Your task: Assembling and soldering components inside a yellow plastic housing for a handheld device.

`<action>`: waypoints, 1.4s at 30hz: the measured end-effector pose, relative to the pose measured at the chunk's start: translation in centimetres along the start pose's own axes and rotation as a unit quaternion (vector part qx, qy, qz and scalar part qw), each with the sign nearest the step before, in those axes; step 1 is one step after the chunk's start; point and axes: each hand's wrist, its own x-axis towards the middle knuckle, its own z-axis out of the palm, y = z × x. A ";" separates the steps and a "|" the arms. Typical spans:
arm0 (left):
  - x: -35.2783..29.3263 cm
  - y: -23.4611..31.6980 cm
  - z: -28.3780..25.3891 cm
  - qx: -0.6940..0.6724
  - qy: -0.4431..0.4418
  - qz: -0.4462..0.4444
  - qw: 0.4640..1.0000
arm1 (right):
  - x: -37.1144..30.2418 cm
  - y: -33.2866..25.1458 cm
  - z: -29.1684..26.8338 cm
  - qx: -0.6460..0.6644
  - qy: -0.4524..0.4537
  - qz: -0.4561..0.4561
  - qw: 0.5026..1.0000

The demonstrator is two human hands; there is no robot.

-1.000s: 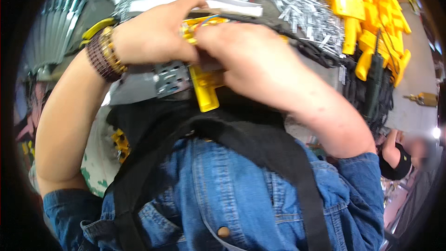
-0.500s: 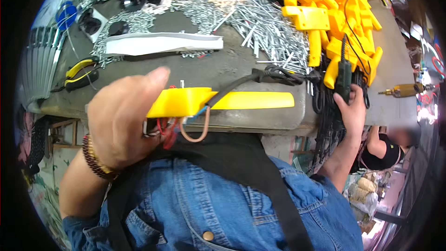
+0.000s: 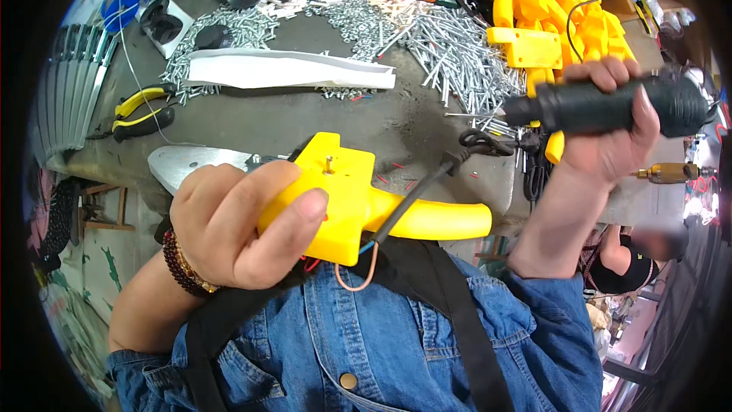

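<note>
My left hand [image 3: 244,225] is closed around a yellow plastic housing [image 3: 335,206] with a long handle reaching right. A screw end stands up from its top face. Beyond my fingers, a flat metal blade [image 3: 183,166] sticks out to the left of the housing. A black cable [image 3: 415,192] runs from the housing toward a coiled bundle, and a copper-coloured wire loop hangs at its near side. My right hand [image 3: 610,133] grips a dark electric screwdriver [image 3: 587,105] held sideways above the bench, its thin bit pointing left, apart from the housing.
A folded white strip [image 3: 290,70] lies before piles of small screws and a heap of long screws [image 3: 457,61]. Yellow housings [image 3: 549,15] are stacked at far right. Pliers [image 3: 141,113] and metal blades [image 3: 69,99] lie left. Another person [image 3: 625,263] sits at the right.
My right hand has lifted the electric screwdriver from the right edge and swung it level, bit leftward. My left hand has tilted the yellow housing so its top face and the blade show.
</note>
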 end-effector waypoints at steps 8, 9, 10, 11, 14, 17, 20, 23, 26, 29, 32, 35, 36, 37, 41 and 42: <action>-0.7 0.2 0.5 0.022 0.014 -0.003 1.000 | 3.9 9.4 4.4 -0.162 -0.112 0.027 0.980; -0.7 0.1 0.4 0.022 0.015 -0.008 1.000 | 4.0 9.8 4.7 -0.241 -0.128 -0.014 0.962; -0.6 0.0 0.4 0.014 0.012 -0.001 1.000 | 3.9 10.1 5.2 -0.241 -0.130 -0.011 0.962; -0.6 -0.1 0.4 0.006 0.009 0.005 1.000 | 3.5 10.2 5.8 -0.210 -0.104 -0.024 0.972; -0.8 0.1 0.6 0.004 0.034 -0.003 0.999 | 2.8 10.5 6.8 -0.178 -0.053 -0.022 0.982; -0.8 0.0 0.8 0.002 0.041 -0.001 0.999 | 2.9 10.4 6.5 -0.243 -0.067 -0.042 0.967; -0.8 0.1 0.9 -0.001 0.053 -0.003 0.999 | 3.8 9.5 5.2 -0.206 -0.163 -0.035 0.964; -1.0 0.2 1.1 0.005 0.073 -0.005 0.997 | 3.4 7.4 6.3 -0.107 -0.199 -0.024 0.974; -1.0 0.2 0.9 -0.014 0.056 -0.011 0.998 | 2.9 5.7 9.1 -0.031 -0.215 -0.007 0.976; -0.9 0.3 0.4 -0.007 0.047 0.010 0.999 | 2.3 3.2 10.1 0.088 -0.175 0.055 0.979; -1.0 0.7 0.4 0.000 0.041 0.009 0.999 | 2.3 3.0 10.0 0.099 -0.224 0.080 0.966; -0.8 0.8 0.6 0.007 0.041 -0.010 0.999 | 2.7 3.1 9.8 0.102 -0.268 0.103 0.952; -0.8 0.8 0.5 0.009 0.041 -0.011 0.999 | 2.8 3.1 9.7 0.103 -0.284 0.111 0.947; -0.8 0.8 0.4 0.010 0.036 -0.010 0.999 | 2.9 3.1 9.6 0.104 -0.299 0.118 0.941; -0.5 0.7 0.2 0.024 0.025 0.001 0.999 | 3.1 3.0 9.6 0.101 -0.352 0.145 0.919; -0.5 0.7 0.1 0.026 0.025 -0.001 0.999 | 2.8 2.9 10.1 0.103 -0.354 0.147 0.918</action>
